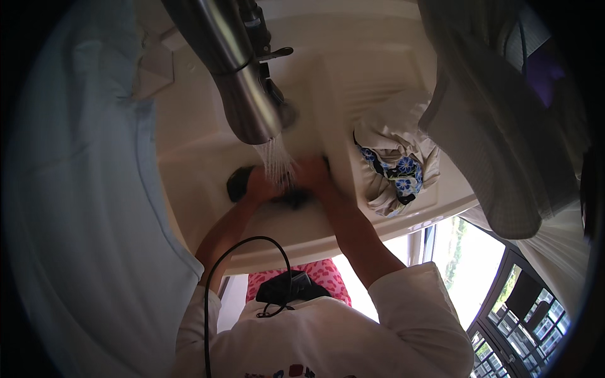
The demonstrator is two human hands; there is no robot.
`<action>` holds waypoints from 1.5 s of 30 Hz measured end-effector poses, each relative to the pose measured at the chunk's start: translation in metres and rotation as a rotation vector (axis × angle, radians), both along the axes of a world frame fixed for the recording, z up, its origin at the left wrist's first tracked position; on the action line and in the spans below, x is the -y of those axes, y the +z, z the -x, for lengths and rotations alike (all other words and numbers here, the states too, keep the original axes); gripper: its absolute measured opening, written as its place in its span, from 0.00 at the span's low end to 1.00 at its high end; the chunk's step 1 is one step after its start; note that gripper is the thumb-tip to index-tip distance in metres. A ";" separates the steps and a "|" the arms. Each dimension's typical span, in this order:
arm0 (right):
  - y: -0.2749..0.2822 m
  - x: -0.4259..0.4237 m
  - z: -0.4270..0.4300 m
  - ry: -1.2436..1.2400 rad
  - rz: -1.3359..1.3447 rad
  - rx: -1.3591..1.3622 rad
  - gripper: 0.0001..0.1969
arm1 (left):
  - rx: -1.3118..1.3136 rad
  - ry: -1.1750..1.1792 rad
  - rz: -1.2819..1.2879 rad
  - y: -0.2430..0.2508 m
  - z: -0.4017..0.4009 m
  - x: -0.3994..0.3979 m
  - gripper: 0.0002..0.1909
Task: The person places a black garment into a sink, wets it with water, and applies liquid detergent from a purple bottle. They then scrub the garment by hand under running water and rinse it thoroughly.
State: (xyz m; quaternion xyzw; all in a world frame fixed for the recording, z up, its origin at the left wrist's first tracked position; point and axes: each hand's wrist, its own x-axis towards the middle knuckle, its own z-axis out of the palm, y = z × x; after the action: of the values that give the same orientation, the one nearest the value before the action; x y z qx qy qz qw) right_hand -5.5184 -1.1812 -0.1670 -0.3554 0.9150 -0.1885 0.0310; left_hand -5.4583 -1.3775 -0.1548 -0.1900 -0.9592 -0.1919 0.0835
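Observation:
In a cream-coloured basin (279, 231), my left hand (263, 184) and my right hand (309, 174) are close together, both gripping a dark wet cloth (239, 183). Its dark parts show left of my left hand, below and between the hands, and at my right hand's far edge. Water falls from the metal faucet spray head (253, 111) onto the hands and cloth. The hands are blurred, so single fingers cannot be told apart, and the kind of cloth item is unclear.
A crumpled beige cloth with blue-flowered fabric (405, 172) lies on the ribbed washboard side at right. Light-blue fabric (94, 198) hangs at left, grey fabric (496, 141) at right. A black cable (206, 302) loops before my shirt. A faucet lever (281, 53) stands behind.

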 end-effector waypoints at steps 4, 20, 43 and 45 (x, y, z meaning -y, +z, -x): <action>-0.015 0.015 0.016 -0.195 0.066 0.102 0.13 | 0.212 0.105 -0.071 -0.023 0.016 -0.001 0.18; 0.070 0.000 0.025 -0.298 0.204 -0.061 0.12 | 0.117 0.040 -0.080 0.084 0.030 -0.003 0.26; 0.311 0.064 0.243 0.175 0.032 0.290 0.12 | 0.238 0.056 -0.078 0.085 0.001 0.020 0.32; 0.310 0.071 0.243 -0.034 0.109 0.415 0.13 | 0.185 -0.033 -0.048 0.081 -0.005 0.025 0.37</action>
State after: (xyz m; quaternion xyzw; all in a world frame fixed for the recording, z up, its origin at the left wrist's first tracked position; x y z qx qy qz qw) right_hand -5.7617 -1.2522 0.1427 -0.2944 0.8833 -0.3076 0.1962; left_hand -5.4528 -1.4023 -0.0740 -0.1851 -0.9547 -0.2330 -0.0042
